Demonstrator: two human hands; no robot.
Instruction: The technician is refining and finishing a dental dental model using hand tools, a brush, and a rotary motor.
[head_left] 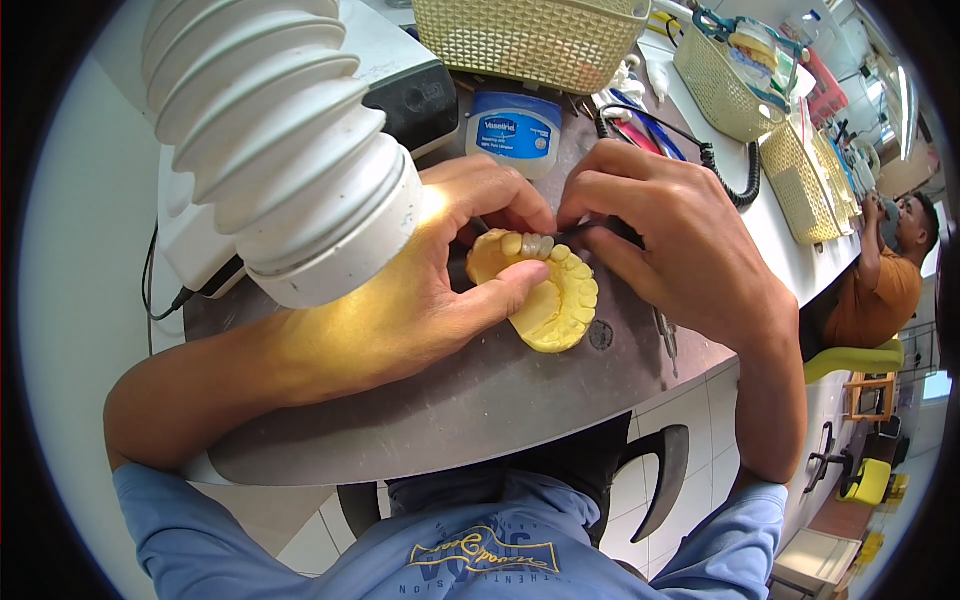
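Note:
A yellow plaster dental model, shaped as an arch of teeth, is tilted over the dark work mat. My left hand grips it, with the thumb across its inner side and the fingers behind it. A few greyish-white crowns sit in the tooth row between my hands. My right hand is curled at the far side of the model, its fingers pinched close to these crowns. Whatever lies between those fingertips is hidden. Below the right hand, a slim metal handpiece rests on the mat.
A white ribbed suction hose hangs over my left forearm. Beyond my hands stand a blue-labelled jar and a cream basket. A black coiled cord runs at the right, near more baskets. Another person sits far right.

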